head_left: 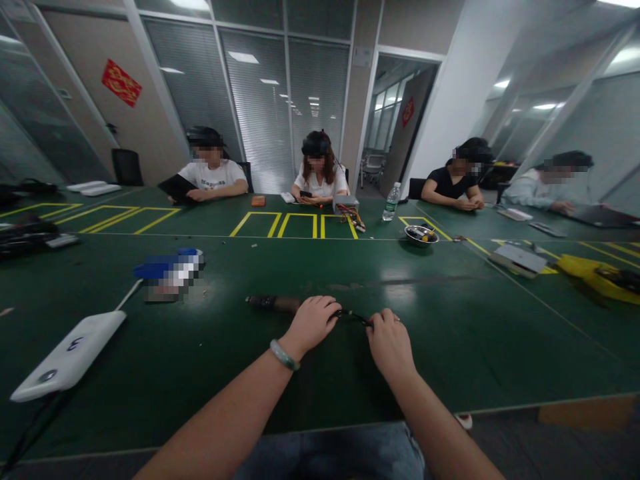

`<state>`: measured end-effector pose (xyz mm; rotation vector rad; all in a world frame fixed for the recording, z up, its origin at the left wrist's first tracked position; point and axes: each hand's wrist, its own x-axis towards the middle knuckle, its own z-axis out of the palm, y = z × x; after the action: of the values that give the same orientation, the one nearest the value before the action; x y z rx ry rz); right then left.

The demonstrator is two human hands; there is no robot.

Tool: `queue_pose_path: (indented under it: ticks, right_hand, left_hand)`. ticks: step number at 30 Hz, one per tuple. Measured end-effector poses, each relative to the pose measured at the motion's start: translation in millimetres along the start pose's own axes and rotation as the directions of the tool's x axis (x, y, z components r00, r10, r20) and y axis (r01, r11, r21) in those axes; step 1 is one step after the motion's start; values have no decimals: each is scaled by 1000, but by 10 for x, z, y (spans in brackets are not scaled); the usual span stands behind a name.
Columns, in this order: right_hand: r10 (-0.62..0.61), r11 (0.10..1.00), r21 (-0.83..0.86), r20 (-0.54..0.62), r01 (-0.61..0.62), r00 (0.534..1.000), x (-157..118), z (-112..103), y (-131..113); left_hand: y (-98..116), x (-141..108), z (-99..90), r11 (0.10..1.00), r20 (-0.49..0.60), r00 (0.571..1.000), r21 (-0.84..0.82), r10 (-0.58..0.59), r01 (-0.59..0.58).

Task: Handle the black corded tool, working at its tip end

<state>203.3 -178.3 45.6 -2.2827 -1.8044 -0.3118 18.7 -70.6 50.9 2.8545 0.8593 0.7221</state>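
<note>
Just one dark rod (286,305) gripped by left hand (314,321), one cord (357,316) pinched by right hand (393,341); one bottle (391,203), one bowl (421,242) parked beyond.

Bowl (423,243) on the table (500,360), beyond the right hand (393,341)

My forearms (230,408) are bare as far as they show. Around my left wrist (295,339) sits a smooth, rounded bangle (283,357), pale grey shading into green. My right fingers (383,321) carry a slim ring (397,318), too small to make out well. Blue denim (340,457) covers my lap, paler toward its right edge.
</note>
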Motion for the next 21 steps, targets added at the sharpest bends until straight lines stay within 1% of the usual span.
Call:
queue_pose_path:
  ticks: [4, 6, 8, 10, 12, 14, 16, 17, 19, 21]
  right_hand:
    - [3, 999, -37, 32, -2, 999, -63, -111, -19]
    - [8, 1000, -28, 52, -6, 999, -85, -127, -48]
    - [7, 1000, 17, 40, -7, 999, -85, -89, -78]
    - [20, 994, 108, -9, -18, 1000, -35, -2, -86]
    - [75, 970, 236, -57, -60, 996, 87, 107, -52]
    - [145, 926, 362, -80, -107, 986, 274, 199, 26]
    - [161, 890, 445, -100, -100, 982, 488, 248, 119]
    - [140, 881, 468, -112, -72, 984, 587, 258, 159]
    - [61, 868, 496, -115, 4, 991, 734, 264, 205]
    - [-15, 851, 521, -90, 60, 996, 789, 275, 207]
  left_hand:
    - [6, 4, -6, 1000, -7, 1000, -9, 29, -29]
    - [9, -1, -10, 999, -9, 1000, -24, 30, -30]
    - [8, -6, -11, 999, -15, 1000, -46, 20, -21]
    - [4, -5, -8, 998, -21, 1000, -60, 10, -12]
    - [-3, 5, -1, 998, -24, 1000, -59, 3, -5]
    - [-10, 20, 6, 999, -24, 1000, -51, -4, 3]
    - [-16, 34, 8, 999, -20, 1000, -46, -11, 10]
    - [-18, 39, 7, 999, -16, 1000, -47, -13, 12]
    - [-20, 40, -3, 999, -9, 1000, -48, -16, 15]
    - [-18, 31, -18, 999, -7, 1000, -48, -17, 17]
